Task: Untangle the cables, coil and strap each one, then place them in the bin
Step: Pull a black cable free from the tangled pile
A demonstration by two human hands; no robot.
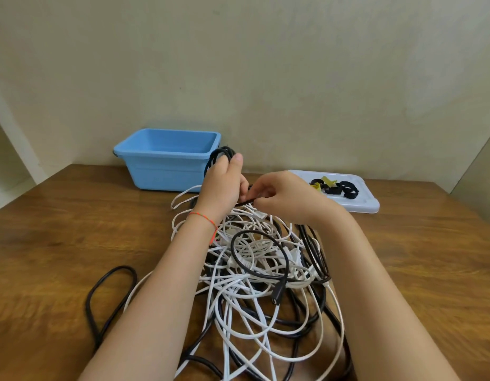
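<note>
While the left hand (221, 185) grips a black cable coil (220, 156) at frame centre to keep its loops together, the right hand (276, 193) pinches the cable's trailing length, apparently feeding it. Below lies the tangled cable pile (265, 270); the blue bin (166, 160) waits upper left.

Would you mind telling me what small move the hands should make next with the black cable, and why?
Probably wind one more loop: the left hand grips a small black coil raised above the tangled cable pile, and the right hand pinches the black cable feeding it. The straps lie untouched on the white tray, and the blue bin looks empty, so coiling seems unfinished.
</note>
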